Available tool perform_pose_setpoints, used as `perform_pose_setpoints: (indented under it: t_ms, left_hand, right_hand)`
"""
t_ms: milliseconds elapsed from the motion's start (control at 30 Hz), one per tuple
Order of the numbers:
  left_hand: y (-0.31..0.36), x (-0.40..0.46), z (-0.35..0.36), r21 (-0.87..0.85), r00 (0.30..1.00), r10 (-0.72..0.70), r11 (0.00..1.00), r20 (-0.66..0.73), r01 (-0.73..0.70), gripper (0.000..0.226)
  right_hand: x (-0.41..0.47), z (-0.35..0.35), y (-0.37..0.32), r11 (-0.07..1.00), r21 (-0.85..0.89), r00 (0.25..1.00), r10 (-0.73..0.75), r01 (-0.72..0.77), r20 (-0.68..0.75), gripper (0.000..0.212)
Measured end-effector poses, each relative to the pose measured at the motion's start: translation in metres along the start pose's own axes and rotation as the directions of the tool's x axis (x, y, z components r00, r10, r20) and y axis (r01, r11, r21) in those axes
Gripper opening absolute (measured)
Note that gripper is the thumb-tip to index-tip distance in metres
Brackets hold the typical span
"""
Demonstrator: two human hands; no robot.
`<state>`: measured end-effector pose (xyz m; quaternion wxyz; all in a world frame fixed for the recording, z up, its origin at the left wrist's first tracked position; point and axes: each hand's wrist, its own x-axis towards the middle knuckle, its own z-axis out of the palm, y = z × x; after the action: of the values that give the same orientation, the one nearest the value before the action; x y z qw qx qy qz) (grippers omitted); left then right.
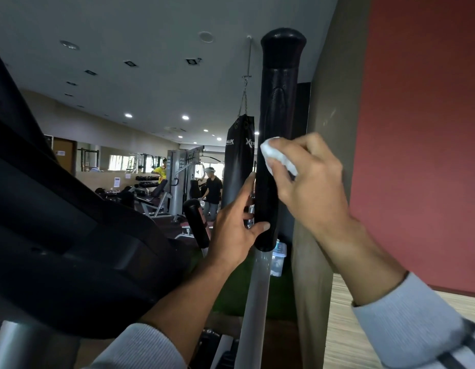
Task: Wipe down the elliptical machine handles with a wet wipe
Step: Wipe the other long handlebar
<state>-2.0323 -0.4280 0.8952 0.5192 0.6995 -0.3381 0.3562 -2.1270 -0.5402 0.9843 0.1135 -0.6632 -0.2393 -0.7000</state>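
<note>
Upright black foam handle [277,107] stands close before us, atop a silver tube [253,302]. Our right hand [308,179] pinches a bunched white wet wipe [275,154] against its right side. Our left hand [235,225] grasps it lower down, thumb across the front, fingers apparently wrapped behind.

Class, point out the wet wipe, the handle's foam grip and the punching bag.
wet wipe [277,155], head view, on its bunched white middle.
foam grip [277,102], head view, on its upper shaft.
punching bag [237,166], head view, on its black side.

Red wall [423,129], hanging punching bag [237,161]
</note>
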Motion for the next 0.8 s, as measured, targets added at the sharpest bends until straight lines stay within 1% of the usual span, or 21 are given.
perform_pose_setpoints:
  t_ms: [67, 167, 267, 333, 400, 433, 500, 533, 567, 600, 700, 800]
  left_hand:
    - [0.000, -0.001, 0.000, 0.024, 1.000, 0.000, 1.000, 0.006, 0.000, 0.109]
    - [-0.001, -0.003, 0.000, 0.067, 1.000, 0.011, 0.998, 0.028, -0.012, 0.108]
    - [-0.005, -0.004, -0.001, 0.080, 0.999, 0.010, 0.997, 0.050, -0.014, 0.109]
    - [-0.006, -0.004, -0.002, 0.090, 0.999, 0.004, 0.996, 0.052, -0.009, 0.112]
    - [-0.006, -0.005, -0.002, 0.115, 0.999, 0.007, 0.993, 0.047, -0.013, 0.116]
    - [-0.006, -0.006, -0.001, 0.133, 0.999, 0.010, 0.991, 0.040, -0.015, 0.117]
    - [-0.008, -0.006, 0.001, 0.136, 0.999, 0.004, 0.991, 0.033, -0.008, 0.119]
    - [-0.010, -0.005, 0.003, 0.121, 1.000, 0.000, 0.993, 0.027, -0.004, 0.118]
    - [-0.013, -0.005, 0.004, 0.106, 1.000, 0.000, 0.994, 0.025, -0.003, 0.116]
    - [-0.015, -0.006, 0.005, 0.093, 1.000, 0.008, 0.996, 0.025, -0.010, 0.113]
    - [-0.021, -0.011, 0.007, 0.060, 0.999, 0.026, 0.998, 0.023, -0.027, 0.107]
    - [-0.024, -0.014, 0.008, 0.094, 0.999, 0.038, 0.995, 0.017, -0.040, 0.109]
  right_hand:
    - [-0.003, 0.003, 0.000, 0.997, -0.075, 0.992, -0.025, 0.035, 0.121, 0.023]
    - [-0.029, 0.005, 0.002, 0.982, -0.156, 0.958, -0.061, 0.108, 0.279, 0.025]
    - [-0.056, 0.006, 0.008, 0.973, -0.188, 0.927, -0.058, 0.136, 0.371, 0.030]
    - [-0.064, 0.005, 0.014, 0.980, -0.160, 0.923, -0.051, 0.120, 0.380, 0.030]
    - [-0.062, 0.004, 0.017, 0.991, -0.103, 0.940, -0.041, 0.080, 0.338, 0.027]
    - [-0.056, 0.002, 0.016, 0.996, -0.071, 0.957, -0.032, 0.055, 0.289, 0.025]
    - [-0.040, -0.002, 0.010, 1.000, -0.022, 0.992, -0.011, 0.014, 0.125, 0.023]
    - [-0.029, -0.004, 0.007, 1.000, -0.001, 0.999, -0.005, 0.005, 0.044, 0.022]
    - [-0.020, -0.004, 0.005, 1.000, 0.018, 1.000, 0.000, 0.000, 0.004, 0.021]
    - [-0.014, -0.003, 0.004, 1.000, 0.025, 1.000, 0.000, -0.001, 0.016, 0.021]
    - [-0.017, 0.004, 0.007, 1.000, -0.010, 0.985, -0.022, 0.024, 0.174, 0.022]
    - [-0.043, 0.007, 0.010, 0.994, -0.081, 0.953, -0.050, 0.078, 0.300, 0.025]
